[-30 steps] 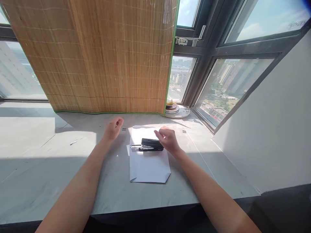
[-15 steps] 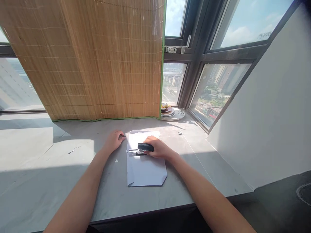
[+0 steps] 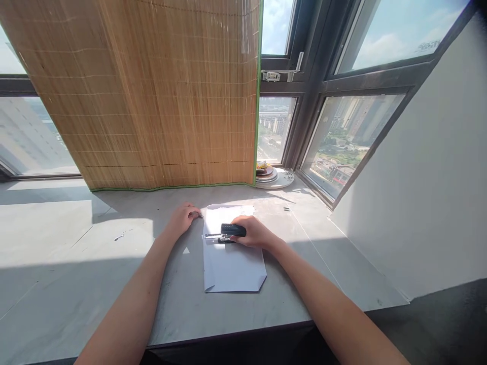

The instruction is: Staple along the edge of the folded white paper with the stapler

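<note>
White paper sheets (image 3: 235,271) with folded lower corners lie on the grey stone ledge. My right hand (image 3: 253,232) is closed around a black stapler (image 3: 233,230) that rests over the middle of the paper, its metal end pointing left. At the paper's upper left edge is my left hand (image 3: 185,218), its fingers pinched together near a small dark thing, too small to make out.
Stacked plates (image 3: 272,177) stand in the window corner behind. A bamboo blind (image 3: 163,101) hangs at the back left. Small staple strips (image 3: 286,209) lie right of the paper, and paper scraps (image 3: 119,237) lie at the left.
The whole view has shifted slightly, so things appear a little further right. My left fingers have moved slightly closer to the paper's edge. My right hand still holds the stapler.
</note>
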`<action>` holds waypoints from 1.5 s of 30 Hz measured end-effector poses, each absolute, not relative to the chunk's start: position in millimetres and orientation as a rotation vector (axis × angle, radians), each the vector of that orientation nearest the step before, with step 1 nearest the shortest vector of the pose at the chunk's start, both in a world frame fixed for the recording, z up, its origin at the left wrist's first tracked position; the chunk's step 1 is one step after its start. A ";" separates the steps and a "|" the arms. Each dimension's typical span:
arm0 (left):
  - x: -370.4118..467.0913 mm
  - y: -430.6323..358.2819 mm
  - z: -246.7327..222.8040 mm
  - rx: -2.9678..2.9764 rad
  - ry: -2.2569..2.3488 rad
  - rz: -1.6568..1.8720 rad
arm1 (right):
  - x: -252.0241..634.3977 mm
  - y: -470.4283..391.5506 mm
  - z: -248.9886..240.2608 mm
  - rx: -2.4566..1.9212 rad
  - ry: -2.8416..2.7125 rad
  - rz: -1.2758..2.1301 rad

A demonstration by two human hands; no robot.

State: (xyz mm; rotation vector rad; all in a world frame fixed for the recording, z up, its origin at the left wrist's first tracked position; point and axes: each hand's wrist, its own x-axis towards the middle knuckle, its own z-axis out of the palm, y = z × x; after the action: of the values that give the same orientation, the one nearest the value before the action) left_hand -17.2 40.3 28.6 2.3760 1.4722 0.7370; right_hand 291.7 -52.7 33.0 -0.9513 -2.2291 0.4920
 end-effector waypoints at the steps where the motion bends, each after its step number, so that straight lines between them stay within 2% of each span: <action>1: -16.8 39.9 29.6 2.381 1.482 0.743 | 291.8 -52.7 33.2 -0.951 -2.231 0.493; 5: -11.9 37.7 33.4 2.352 1.457 0.847 | 292.1 -53.3 33.0 -0.954 -2.231 0.504; 10: 1.9 25.2 45.2 1.992 1.494 0.981 | 292.0 -53.5 31.5 -0.985 -2.219 0.474; 17: 26.7 0.0 65.7 1.972 1.150 0.806 | 301.4 -45.9 32.6 -1.265 -2.035 0.232; 25: 37.9 3.2 57.0 2.149 1.137 0.555 | 302.6 -45.0 34.2 -1.305 -2.095 0.137; 45: 48.9 -1.4 48.6 2.230 1.269 0.590 | 297.6 -49.2 36.6 -1.286 -2.190 0.098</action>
State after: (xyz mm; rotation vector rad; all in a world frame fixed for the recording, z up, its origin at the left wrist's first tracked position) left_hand 48.9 -1.4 48.6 2.2298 1.2691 0.5901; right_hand 297.6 -49.2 36.6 -1.2858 -2.1899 0.0976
